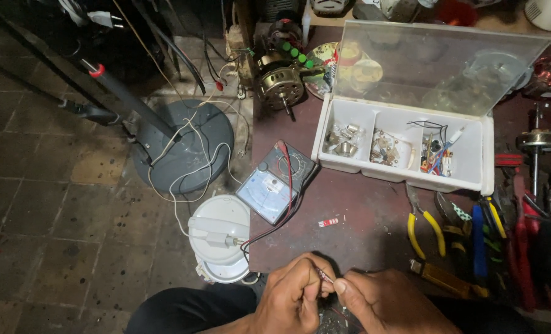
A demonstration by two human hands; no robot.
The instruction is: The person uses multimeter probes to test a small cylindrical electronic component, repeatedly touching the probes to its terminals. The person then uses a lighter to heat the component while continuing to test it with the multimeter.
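So I'm looking down at a thin reddish wire lead at the near edge of the dark brown desk, running slantwise between both hands. Left hand and right hand fingers are both pinched on it. The grey analog multimeter sits further back.

Both hands — left hand, right hand — are bare, ringless; dark trousers below.
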